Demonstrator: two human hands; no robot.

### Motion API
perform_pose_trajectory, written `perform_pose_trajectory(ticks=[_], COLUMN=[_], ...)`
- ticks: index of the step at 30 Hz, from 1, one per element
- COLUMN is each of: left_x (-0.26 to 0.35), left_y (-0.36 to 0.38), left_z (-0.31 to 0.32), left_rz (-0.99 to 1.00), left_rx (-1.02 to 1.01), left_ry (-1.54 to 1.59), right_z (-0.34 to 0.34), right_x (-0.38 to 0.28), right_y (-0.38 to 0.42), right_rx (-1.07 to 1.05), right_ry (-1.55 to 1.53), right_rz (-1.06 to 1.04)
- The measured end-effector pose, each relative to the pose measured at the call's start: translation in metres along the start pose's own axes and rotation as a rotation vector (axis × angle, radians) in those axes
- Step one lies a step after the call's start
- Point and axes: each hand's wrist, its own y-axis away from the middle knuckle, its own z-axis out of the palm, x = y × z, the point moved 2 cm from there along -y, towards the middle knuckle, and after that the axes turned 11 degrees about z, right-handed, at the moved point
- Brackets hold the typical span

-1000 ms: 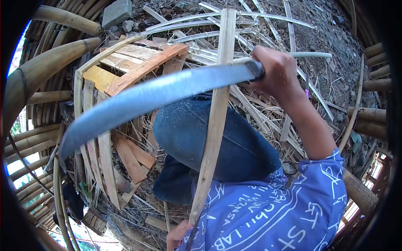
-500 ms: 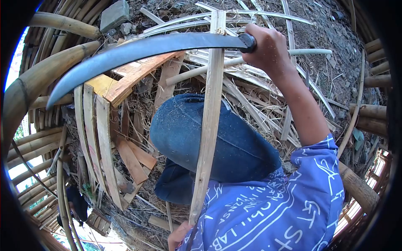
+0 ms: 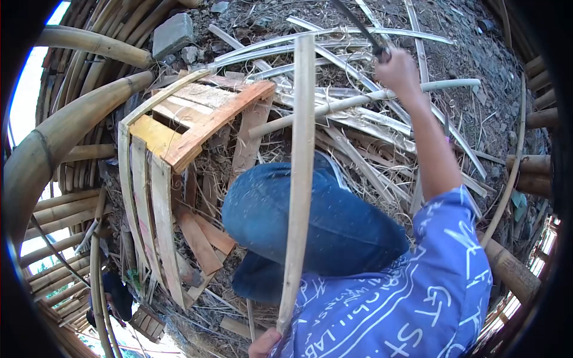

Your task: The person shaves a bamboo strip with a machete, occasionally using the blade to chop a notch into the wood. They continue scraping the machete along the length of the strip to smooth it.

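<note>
My right hand [image 3: 399,74] is closed round the handle of a long machete [image 3: 356,22], raised at the top right with its dark blade pointing up and left, partly out of view. A pale split bamboo strip [image 3: 301,155] stands in front of my bent, jeans-clad knee [image 3: 256,203], running from near the top of the view down to my waist. At the bottom, my left hand [image 3: 265,344] grips the strip's lower end; part of that hand is hidden by my blue shirt. The machete and the strip are apart.
A small wooden bench [image 3: 218,125] with an orange-brown plank stands ahead on the left. Bamboo strips [image 3: 358,119] and curly shavings cover the ground. Thick bamboo poles [image 3: 89,113] frame the left side, more line the right. A grey concrete block [image 3: 173,36] lies near the top.
The machete has swung up and away from the strip, its blade turning from lying across it to pointing upward. My right hand has moved right and slightly down. The left hand still holds the strip.
</note>
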Motion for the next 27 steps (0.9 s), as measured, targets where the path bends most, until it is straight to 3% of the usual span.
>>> perform_pose_trajectory(ticks=[8,12,14,15,17,18,21,23,24,26,27], left_x=[0.06,0.063,0.024,0.04,0.099,0.096,0.088,0.099,0.075,-0.011,-0.012], left_y=[0.005,0.02,0.024,0.021,0.019,0.019,0.023,0.026,0.016,-0.012,-0.01], left_z=[0.027,0.03,0.007,0.018,0.057,0.054,0.051,0.064,0.042,-0.018,-0.014], left_rz=[0.077,0.084,0.335,0.342,1.099,1.104,0.964,0.808,0.803,-0.069,-0.076], left_rx=[0.13,0.122,0.145,0.144,-0.143,-0.146,-0.138,0.018,0.016,0.015,0.015], left_ry=[-0.314,-0.502,-0.006,-0.01,-0.46,-0.465,-0.499,-0.544,-0.543,-0.031,-0.02], right_z=[-0.015,-0.062,-0.082,-0.089,-0.096,-0.095,-0.1,-0.096,-0.093,-0.087,-0.081], right_x=[0.003,-0.021,-0.034,-0.04,-0.045,-0.047,-0.055,-0.058,-0.058,-0.061,-0.06], right_y=[0.12,0.137,0.148,0.156,0.174,0.183,0.2,0.203,0.202,0.198,0.194], right_rx=[-0.15,-0.04,-0.044,-0.048,-0.086,-0.111,-0.173,-0.197,-0.189,-0.199,-0.209], right_ry=[-0.479,-0.425,-0.406,-0.377,-0.295,-0.28,-0.08,-0.024,0.034,0.098,0.104], right_rz=[0.001,-0.176,-0.275,-0.368,-0.508,-0.56,-0.726,-0.777,-0.801,-0.81,-0.815])
